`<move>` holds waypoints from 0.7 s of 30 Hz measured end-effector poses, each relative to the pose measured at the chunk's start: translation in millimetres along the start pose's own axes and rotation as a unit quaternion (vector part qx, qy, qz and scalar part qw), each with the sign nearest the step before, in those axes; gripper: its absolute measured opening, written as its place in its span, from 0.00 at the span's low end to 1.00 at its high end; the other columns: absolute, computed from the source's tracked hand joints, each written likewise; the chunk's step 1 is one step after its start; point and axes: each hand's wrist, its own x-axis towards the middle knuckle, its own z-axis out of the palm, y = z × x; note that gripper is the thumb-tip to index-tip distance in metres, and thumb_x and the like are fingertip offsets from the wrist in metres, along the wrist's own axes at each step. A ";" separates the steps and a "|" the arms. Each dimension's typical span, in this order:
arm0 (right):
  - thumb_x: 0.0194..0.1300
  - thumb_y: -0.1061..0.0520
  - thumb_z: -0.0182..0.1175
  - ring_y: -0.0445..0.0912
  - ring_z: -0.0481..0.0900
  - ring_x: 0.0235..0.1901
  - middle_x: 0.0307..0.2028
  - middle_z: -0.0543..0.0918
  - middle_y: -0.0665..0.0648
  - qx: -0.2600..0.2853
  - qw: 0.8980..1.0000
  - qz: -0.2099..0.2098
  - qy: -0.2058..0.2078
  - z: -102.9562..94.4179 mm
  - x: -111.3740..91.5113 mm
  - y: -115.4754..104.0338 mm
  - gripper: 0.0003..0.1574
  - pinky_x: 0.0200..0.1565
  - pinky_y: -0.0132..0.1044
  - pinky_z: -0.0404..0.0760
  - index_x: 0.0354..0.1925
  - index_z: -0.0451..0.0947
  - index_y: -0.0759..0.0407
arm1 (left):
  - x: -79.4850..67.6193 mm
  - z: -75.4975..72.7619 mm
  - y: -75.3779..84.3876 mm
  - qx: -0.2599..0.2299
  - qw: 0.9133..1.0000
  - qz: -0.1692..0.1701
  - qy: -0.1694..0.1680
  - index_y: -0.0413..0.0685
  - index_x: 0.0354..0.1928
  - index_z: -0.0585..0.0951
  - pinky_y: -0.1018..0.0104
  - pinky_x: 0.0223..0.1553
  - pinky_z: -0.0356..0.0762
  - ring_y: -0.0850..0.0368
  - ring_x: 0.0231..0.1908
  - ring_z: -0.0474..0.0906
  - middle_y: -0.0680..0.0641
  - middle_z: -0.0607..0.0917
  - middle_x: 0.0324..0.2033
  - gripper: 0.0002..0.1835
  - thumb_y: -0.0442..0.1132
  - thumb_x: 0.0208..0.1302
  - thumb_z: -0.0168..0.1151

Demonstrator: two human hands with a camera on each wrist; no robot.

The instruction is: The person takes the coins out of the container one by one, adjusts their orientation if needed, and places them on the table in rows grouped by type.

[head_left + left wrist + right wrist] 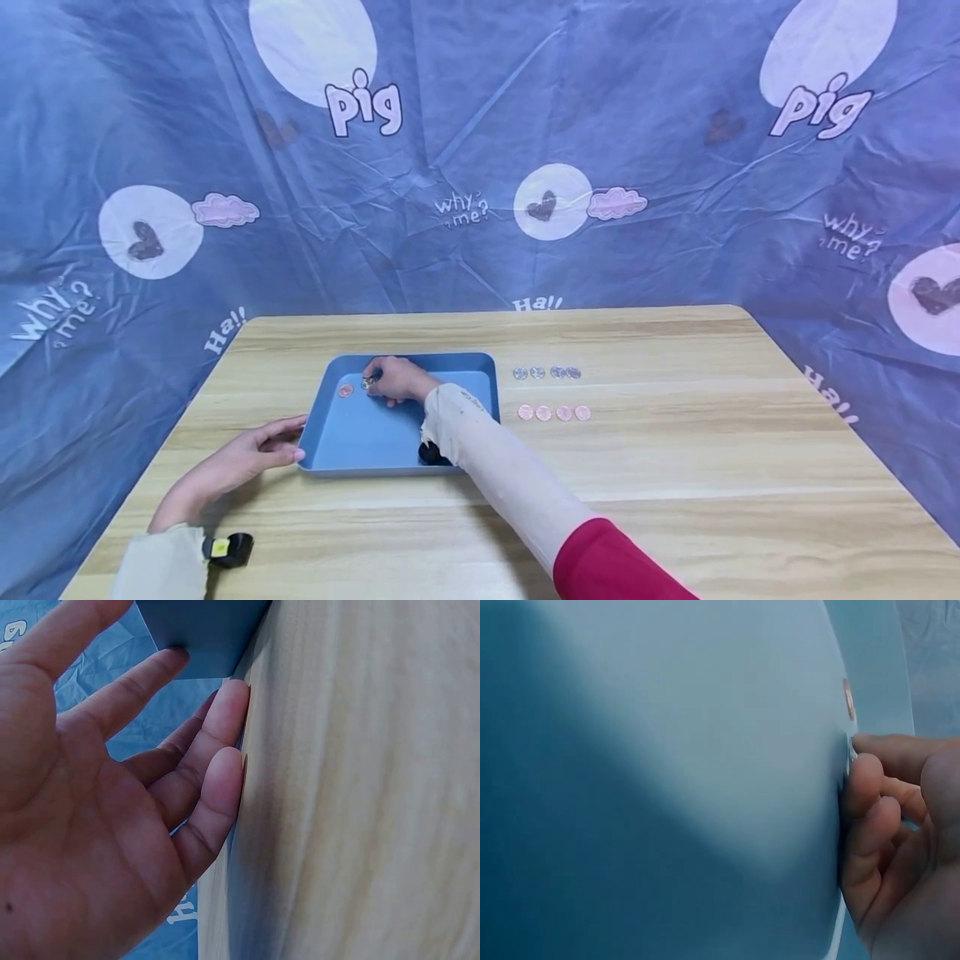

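Observation:
A shallow blue tray (367,442) lies on the wooden table. Inside it, toward the far left, my right hand (397,379) pinches a silver coin (366,383) between thumb and fingertips, close to the tray floor. In the right wrist view only a sliver of that silver coin (850,756) shows. A copper coin (345,390) lies flat in the tray just left of it. At the tray's front left corner my left hand (243,458) touches the outer wall with fairly straight, spread fingers. The left wrist view shows fingertips against the tray wall (199,637) and others resting on the table.
Right of the tray lie a row of several silver coins (537,373) and, nearer, a row of several copper coins (543,413). The two right-hand silver coins touch or overlap. A printed blue cloth (465,275) hangs behind and beside the wooden table (675,467).

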 end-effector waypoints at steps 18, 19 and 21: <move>0.68 0.51 0.59 0.38 0.76 0.16 0.23 0.79 0.46 -0.135 0.990 -0.020 0.023 2.5 -5.5 -5.3 0.09 0.28 0.30 0.74 0.31 0.75 0.49 | -1.4 1.3 -0.9 -0.026 1.000 0.005 -0.004 0.32 0.71 0.58 0.81 0.49 0.68 0.78 0.46 0.74 0.27 0.65 0.66 0.38 0.44 0.67 0.60; 0.68 0.51 0.59 0.38 0.76 0.17 0.23 0.79 0.46 -0.138 0.990 -0.021 0.019 1.7 -6.4 -5.9 0.09 0.28 0.30 0.74 0.30 0.76 0.49 | -1.2 0.8 -0.8 -0.025 1.000 0.002 -0.004 0.32 0.71 0.58 0.81 0.49 0.68 0.77 0.47 0.74 0.28 0.65 0.66 0.38 0.44 0.67 0.60; 0.68 0.51 0.60 0.39 0.76 0.17 0.24 0.79 0.46 -0.146 0.989 -0.026 0.012 0.3 -8.0 -7.8 0.08 0.28 0.31 0.74 0.30 0.76 0.49 | -0.9 -0.1 -0.7 -0.023 1.000 -0.001 -0.003 0.33 0.72 0.58 0.81 0.49 0.68 0.75 0.47 0.74 0.28 0.65 0.67 0.38 0.45 0.67 0.60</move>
